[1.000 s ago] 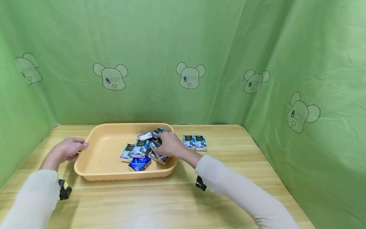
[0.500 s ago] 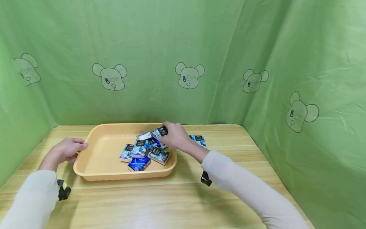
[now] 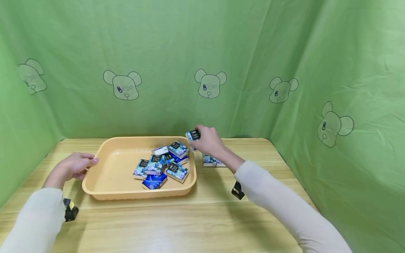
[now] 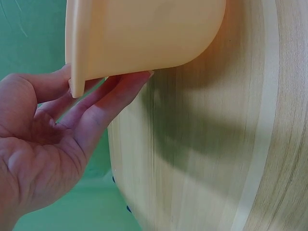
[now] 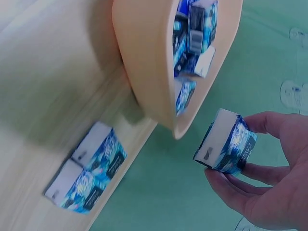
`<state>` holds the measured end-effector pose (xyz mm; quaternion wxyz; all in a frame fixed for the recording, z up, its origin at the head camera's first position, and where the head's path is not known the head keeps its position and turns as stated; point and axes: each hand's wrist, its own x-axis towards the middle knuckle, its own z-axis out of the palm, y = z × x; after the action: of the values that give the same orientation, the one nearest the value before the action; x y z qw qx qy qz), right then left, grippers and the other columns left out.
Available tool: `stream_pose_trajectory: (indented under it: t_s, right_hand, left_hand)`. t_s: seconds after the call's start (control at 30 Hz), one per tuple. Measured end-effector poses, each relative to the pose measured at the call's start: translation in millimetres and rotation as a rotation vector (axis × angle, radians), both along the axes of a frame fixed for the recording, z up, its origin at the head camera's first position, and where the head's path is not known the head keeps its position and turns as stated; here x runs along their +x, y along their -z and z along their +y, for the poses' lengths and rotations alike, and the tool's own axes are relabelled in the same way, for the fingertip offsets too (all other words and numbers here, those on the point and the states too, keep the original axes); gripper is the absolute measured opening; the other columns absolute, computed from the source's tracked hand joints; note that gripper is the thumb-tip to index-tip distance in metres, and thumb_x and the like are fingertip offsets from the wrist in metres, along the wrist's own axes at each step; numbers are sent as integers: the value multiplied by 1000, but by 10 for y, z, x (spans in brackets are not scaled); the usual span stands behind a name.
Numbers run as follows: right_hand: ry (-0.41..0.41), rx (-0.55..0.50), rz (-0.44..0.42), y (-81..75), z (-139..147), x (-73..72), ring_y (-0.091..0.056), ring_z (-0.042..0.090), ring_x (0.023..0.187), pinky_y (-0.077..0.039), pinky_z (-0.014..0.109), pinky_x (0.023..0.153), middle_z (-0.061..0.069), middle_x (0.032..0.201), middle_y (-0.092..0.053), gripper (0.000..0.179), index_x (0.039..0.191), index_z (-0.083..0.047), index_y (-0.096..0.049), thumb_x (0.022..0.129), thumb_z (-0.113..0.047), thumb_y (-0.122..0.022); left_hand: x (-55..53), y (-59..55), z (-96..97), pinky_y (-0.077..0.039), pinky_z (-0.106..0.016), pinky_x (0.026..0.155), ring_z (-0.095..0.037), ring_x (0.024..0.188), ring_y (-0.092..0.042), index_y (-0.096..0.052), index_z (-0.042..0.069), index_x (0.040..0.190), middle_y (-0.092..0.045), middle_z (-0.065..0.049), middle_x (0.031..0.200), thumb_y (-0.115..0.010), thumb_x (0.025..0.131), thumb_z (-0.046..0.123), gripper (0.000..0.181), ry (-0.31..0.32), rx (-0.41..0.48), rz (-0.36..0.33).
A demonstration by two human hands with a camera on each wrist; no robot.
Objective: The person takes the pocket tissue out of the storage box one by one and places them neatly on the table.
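My right hand [image 3: 210, 141] holds a small tissue pack [image 5: 226, 143] between thumb and fingers, up in the air beyond the tray's right rim. The pack has a blue floral print and a black label. On the left, my left hand [image 3: 72, 166] pinches the rim of a pale orange plastic tray [image 3: 114, 172], thumb at the edge and fingers underneath. Several similar packs, such as a floral one [image 3: 177, 172] and a plain blue one [image 3: 154, 180], lie heaped in the tray's right half.
Two floral tissue packs [image 5: 98, 168] lie side by side on the wooden table [image 3: 152, 225], right of the tray, partly hidden by my right hand in the head view. Green curtain [image 3: 171, 42] stands behind the table and at both sides.
My right hand has lifted a tissue pack out of the heap and carried it right and up, past the tray's rim. The left hand has stayed at the tray's rim.
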<state>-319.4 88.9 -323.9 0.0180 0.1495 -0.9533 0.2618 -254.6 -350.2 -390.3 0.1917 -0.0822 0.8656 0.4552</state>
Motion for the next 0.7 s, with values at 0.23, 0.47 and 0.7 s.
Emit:
stream_pose_trajectory:
  t_s: [0.23,0.47,0.7]
  right_hand:
    - [67,2,16,-53,216,-137,-68,26,82,-59,27,59,21,124,-66,67,146,-2,-49,88,-23,-75]
    - [129,14,-29,-42,451,-256,-66,26,80,-61,32,66,22,127,-64,71,149,-2,-44,90,-28,-74]
    - [182,46,-78,52,742,-333,-63,33,98,-59,44,87,26,138,-57,72,152,0,-40,92,-28,-69]
  left_hand:
    - [1,2,-4,-61,-31,70,-12,81,-68,-18,-16,153,-52,-37,132,-46,108,25,67,9,-19,1]
    - [11,9,-17,-61,-30,69,-12,82,-67,-17,-15,153,-44,-40,138,-44,108,27,67,18,-26,-3]
    - [0,-6,-11,-61,-31,71,-11,84,-67,-18,-15,153,-40,-41,143,-45,108,27,68,17,-26,-4]
